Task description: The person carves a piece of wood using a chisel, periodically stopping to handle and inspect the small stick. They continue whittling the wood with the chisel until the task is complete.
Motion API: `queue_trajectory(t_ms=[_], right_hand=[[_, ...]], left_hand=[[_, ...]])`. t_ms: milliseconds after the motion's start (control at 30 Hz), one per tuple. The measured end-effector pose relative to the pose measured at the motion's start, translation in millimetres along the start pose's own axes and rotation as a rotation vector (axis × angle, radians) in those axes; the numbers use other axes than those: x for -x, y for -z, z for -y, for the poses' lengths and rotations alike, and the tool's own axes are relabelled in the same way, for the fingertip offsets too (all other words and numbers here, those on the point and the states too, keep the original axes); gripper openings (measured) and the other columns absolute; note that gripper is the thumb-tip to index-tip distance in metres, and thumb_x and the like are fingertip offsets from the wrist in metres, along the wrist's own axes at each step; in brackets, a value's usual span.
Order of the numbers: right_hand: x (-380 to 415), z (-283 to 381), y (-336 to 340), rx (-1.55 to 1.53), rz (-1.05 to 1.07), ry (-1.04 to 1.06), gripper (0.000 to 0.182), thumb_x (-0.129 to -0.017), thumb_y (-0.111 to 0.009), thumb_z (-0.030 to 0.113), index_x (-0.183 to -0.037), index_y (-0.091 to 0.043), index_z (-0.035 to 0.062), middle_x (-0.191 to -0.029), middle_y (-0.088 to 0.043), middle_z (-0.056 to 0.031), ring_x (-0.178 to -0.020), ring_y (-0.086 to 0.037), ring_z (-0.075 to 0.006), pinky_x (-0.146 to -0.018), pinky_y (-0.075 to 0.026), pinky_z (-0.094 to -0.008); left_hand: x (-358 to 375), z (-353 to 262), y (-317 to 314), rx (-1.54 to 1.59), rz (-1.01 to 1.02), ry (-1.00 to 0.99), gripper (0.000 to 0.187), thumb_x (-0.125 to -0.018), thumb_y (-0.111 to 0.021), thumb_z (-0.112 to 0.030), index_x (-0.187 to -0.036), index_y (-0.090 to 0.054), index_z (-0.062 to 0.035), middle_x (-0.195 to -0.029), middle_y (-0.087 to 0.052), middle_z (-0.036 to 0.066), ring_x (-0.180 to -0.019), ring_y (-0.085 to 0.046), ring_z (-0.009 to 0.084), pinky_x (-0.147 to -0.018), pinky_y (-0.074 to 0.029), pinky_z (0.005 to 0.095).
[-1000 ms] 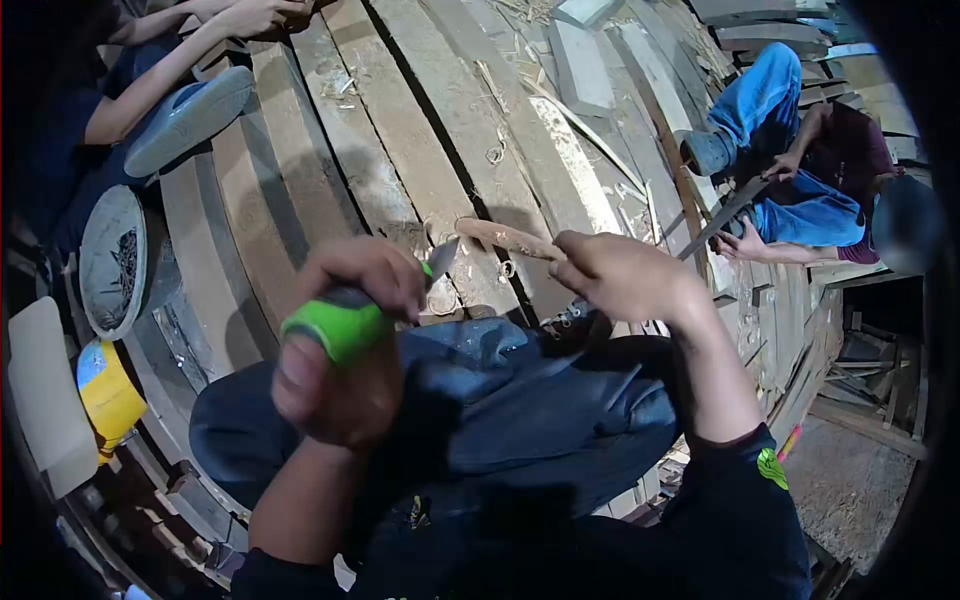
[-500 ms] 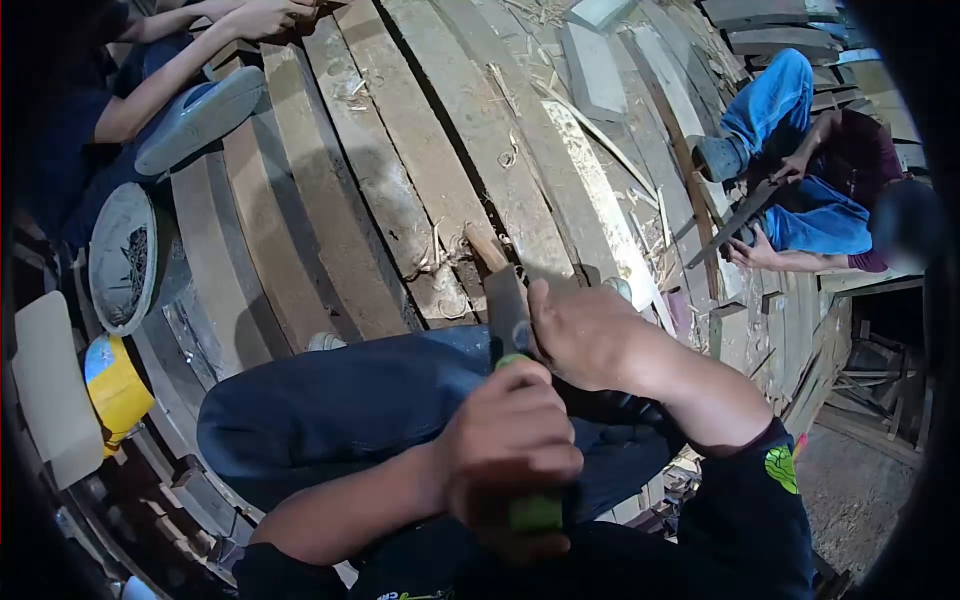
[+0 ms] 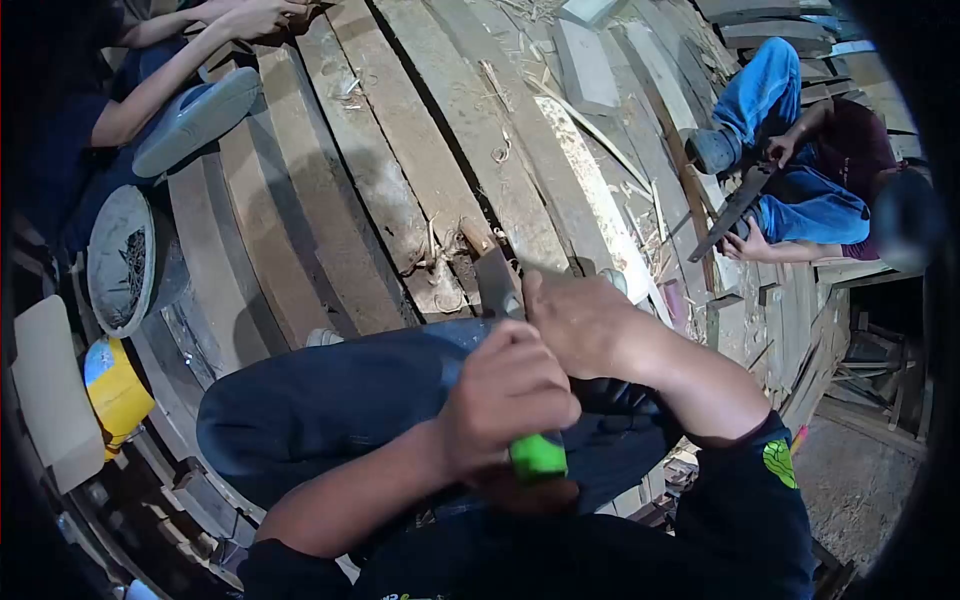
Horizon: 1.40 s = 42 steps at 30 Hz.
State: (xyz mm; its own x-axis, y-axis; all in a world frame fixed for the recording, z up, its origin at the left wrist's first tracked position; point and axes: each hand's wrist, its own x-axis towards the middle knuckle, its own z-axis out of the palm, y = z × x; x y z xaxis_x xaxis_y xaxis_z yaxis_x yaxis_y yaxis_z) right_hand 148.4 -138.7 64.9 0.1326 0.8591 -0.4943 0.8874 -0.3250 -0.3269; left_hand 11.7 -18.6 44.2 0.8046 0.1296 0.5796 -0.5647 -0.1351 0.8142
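My left hand [image 3: 510,395] is wrapped round the green handle [image 3: 538,457] of what looks like a handsaw. Its grey metal blade [image 3: 496,283] points away from me, past my raised knee; the teeth cannot be made out. Just beside the blade is my right hand [image 3: 585,325], thumb forward and the other fingers curled down out of sight. It seems to grip a narrow piece of wood [image 3: 477,236], whose brown end sticks out beyond the blade. Most of that piece is hidden by the blade and hand.
Long wooden planks [image 3: 400,150] form the surface ahead, with shavings and a loose board [image 3: 588,70]. At left stand a bucket of nails [image 3: 115,262] and a yellow container [image 3: 117,390]. One person sits at upper left; another person [image 3: 845,160] at right holds a handsaw [image 3: 735,210].
My left hand and the green handle have moved forward, away from my body. My right hand stays nearly in place. The co-worker's saw at right has shifted slightly.
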Motion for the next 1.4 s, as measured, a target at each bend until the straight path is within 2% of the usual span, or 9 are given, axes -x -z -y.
queue_trajectory(t_ms=[300,367,500,700,833,967,1000,1300,1400], right_hand=[[0.2,-8.9,-5.3,-0.054,-0.058,0.003,0.038,-0.093,-0.048,0.011,-0.116,-0.052,-0.0188,-0.077,-0.07,-0.0213,-0.073,-0.071,-0.0376,-0.061,-0.055,-0.0462],[1.7,-4.9,-1.4,-0.021,0.099,-0.049,0.039,-0.093,-0.048,0.012,-0.116,-0.052,-0.0195,-0.075,-0.069,-0.0209,-0.072,-0.07,-0.0381,-0.059,-0.055,-0.0466],[1.8,-4.5,-5.3,-0.006,-0.084,0.05,0.038,-0.094,-0.048,0.013,-0.114,-0.052,-0.0199,-0.074,-0.069,-0.021,-0.072,-0.07,-0.038,-0.061,-0.054,-0.0468],[1.4,-8.3,14.1,-0.19,0.004,-0.232,0.031,-0.099,-0.053,0.024,-0.106,-0.057,-0.0055,-0.08,-0.068,-0.0252,-0.081,-0.067,-0.0445,-0.073,-0.052,-0.0523],[5.9,-16.5,21.5,-0.112,-0.006,-0.24,0.028,-0.099,-0.055,0.026,-0.093,-0.061,-0.0012,-0.078,-0.067,-0.0236,-0.077,-0.066,-0.0449,-0.07,-0.051,-0.0529],[17.0,-3.2,20.5,-0.016,-0.047,-0.028,0.021,-0.091,-0.057,0.015,-0.09,-0.069,-0.0014,-0.078,-0.07,-0.0189,-0.079,-0.072,-0.0357,-0.067,-0.057,-0.0463],[13.5,8.6,25.0,0.006,0.048,-0.166,0.02,-0.092,-0.056,0.014,-0.086,-0.071,0.0012,-0.082,-0.072,-0.0176,-0.083,-0.073,-0.0342,-0.068,-0.057,-0.0445],[6.5,22.3,21.2,0.015,0.227,-0.263,0.026,-0.097,-0.053,0.02,-0.089,-0.071,0.0024,-0.095,-0.072,-0.019,-0.085,-0.074,-0.033,-0.07,-0.058,-0.0435],[8.6,17.8,29.7,0.075,0.222,-0.109,0.029,-0.099,-0.049,0.02,-0.097,-0.069,-0.0004,-0.095,-0.072,-0.0192,-0.086,-0.074,-0.0342,-0.071,-0.057,-0.0446]], left_hand=[[3.6,-6.7,-15.0,-0.022,0.064,-0.042,0.049,-0.08,-0.068,-0.056,-0.073,-0.06,-0.0074,-0.07,-0.056,0.006,-0.067,-0.06,0.0259,-0.077,-0.043,0.0432],[4.1,9.2,-6.7,-0.042,0.054,-0.021,0.048,-0.08,-0.067,-0.055,-0.074,-0.06,-0.0073,-0.071,-0.057,0.006,-0.068,-0.06,0.0262,-0.076,-0.043,0.0429],[12.6,31.8,6.2,-0.088,-0.005,0.124,0.045,-0.083,-0.066,-0.051,-0.079,-0.06,-0.007,-0.076,-0.06,0.007,-0.073,-0.061,0.0272,-0.074,-0.043,0.0414],[15.6,-11.0,-19.0,0.134,0.09,0.069,0.048,-0.082,-0.069,-0.055,-0.08,-0.059,-0.0076,-0.076,-0.056,0.007,-0.074,-0.06,0.0274,-0.081,-0.044,0.0427],[10.5,1.7,13.2,-0.076,-0.186,0.094,0.059,-0.081,-0.067,-0.062,-0.075,-0.059,-0.0039,-0.068,-0.056,0.008,-0.063,-0.058,0.026,-0.069,-0.04,0.0395],[-1.9,-22.2,14.0,0.006,-0.025,-0.003,0.057,-0.079,-0.069,-0.06,-0.079,-0.061,-0.0039,-0.074,-0.056,0.008,-0.067,-0.058,0.026,-0.072,-0.039,0.0404],[-2.0,-24.9,10.4,0.074,0.051,-0.018,0.056,-0.077,-0.071,-0.059,-0.081,-0.062,-0.004,-0.076,-0.057,0.008,-0.068,-0.058,0.026,-0.073,-0.039,0.0408],[3.0,-25.7,5.2,0.155,0.078,0.036,0.047,-0.076,-0.074,-0.051,-0.087,-0.061,-0.0068,-0.075,-0.055,0.006,-0.064,-0.055,0.0261,-0.072,-0.041,0.0418],[-3.4,-21.1,6.4,0.14,0.047,0.032,0.045,-0.075,-0.074,-0.05,-0.085,-0.059,-0.0088,-0.074,-0.053,0.005,-0.064,-0.054,0.025,-0.072,-0.041,0.0425]])
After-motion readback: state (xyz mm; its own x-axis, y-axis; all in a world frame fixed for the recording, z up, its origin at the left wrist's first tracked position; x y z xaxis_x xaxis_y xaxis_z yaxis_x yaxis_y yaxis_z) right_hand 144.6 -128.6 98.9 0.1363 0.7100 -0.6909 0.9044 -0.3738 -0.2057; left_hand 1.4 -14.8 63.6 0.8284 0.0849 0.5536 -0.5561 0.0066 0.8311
